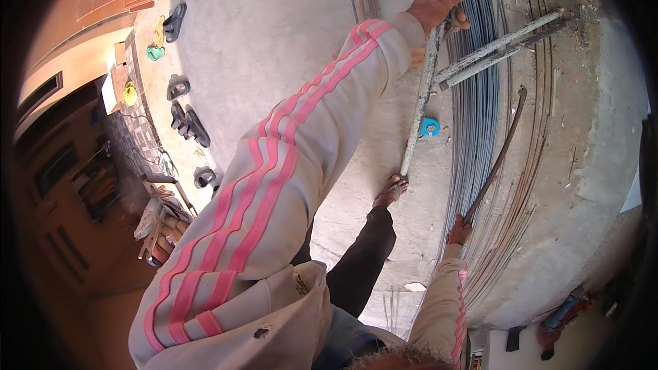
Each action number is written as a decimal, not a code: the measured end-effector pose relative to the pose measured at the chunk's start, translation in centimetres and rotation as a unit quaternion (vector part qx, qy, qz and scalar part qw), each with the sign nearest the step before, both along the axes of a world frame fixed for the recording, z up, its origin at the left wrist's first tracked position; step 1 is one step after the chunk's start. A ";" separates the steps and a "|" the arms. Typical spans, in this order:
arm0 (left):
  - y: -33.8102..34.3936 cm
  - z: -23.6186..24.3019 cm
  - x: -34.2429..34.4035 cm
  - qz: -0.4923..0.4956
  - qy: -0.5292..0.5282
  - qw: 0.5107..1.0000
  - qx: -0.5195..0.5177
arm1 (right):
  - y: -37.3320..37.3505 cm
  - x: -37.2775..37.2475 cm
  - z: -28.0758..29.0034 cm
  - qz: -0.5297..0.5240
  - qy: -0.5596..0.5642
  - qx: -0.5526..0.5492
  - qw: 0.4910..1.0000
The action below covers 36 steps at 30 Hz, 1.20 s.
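Note:
My left hand [439,10] is stretched far forward and closed at the upper end of a paint-flecked metal stand [419,116]. Its fingers curl under and the thumb points right; the palm is hidden. The stand has a long bar running down toward my bare foot [391,190] and two arms [500,44] reaching right across a bundle of long grey steel rods [478,109]. Low on the right, my right hand [459,231] grips the near end of a long, dark, slightly bent metal bar [498,161]. The bar slants away over the rods, its far tip hooked.
Beside the stand on the concrete floor lies a blue round object [430,127]. Rusty rods [541,144] run along the right of the bundle. Several dark sandals [188,123] lie at left by a doorway. A person [558,322] shows at the lower right.

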<state>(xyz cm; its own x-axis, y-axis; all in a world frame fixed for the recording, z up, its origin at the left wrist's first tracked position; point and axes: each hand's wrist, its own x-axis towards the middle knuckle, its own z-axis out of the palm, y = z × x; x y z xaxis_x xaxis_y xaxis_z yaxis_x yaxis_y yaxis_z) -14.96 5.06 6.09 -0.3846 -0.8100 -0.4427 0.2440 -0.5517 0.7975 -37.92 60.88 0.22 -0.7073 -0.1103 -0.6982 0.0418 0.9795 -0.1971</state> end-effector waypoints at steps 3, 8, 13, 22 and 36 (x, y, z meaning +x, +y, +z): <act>-0.1 -0.1 -0.9 -0.002 0.009 1.000 0.008 | -0.5 -0.2 -1.1 -0.065 -0.068 -0.005 0.996; 0.1 0.0 -3.7 -0.010 0.037 0.999 0.032 | 1.4 -1.8 -2.8 0.078 -0.032 0.086 0.993; 0.3 0.8 -4.5 -0.015 0.058 0.993 0.099 | 5.0 -5.9 -3.9 0.276 0.115 0.300 0.906; 0.8 1.6 0.0 -0.077 0.032 0.995 0.052 | -15.0 5.6 -1.0 0.312 -0.085 -0.088 0.942; 3.0 7.9 24.2 -0.145 0.058 0.987 0.027 | -29.5 26.4 1.4 0.400 -0.025 -0.277 0.874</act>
<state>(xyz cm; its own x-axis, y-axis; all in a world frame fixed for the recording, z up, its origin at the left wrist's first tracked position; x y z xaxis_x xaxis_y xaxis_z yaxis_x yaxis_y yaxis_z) 9.22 8.08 14.03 -0.6476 -0.6348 -0.4215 0.1574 -0.6527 0.7411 -11.52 31.35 1.58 -0.2204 -0.8855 -0.4089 -0.5899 0.4549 -0.6672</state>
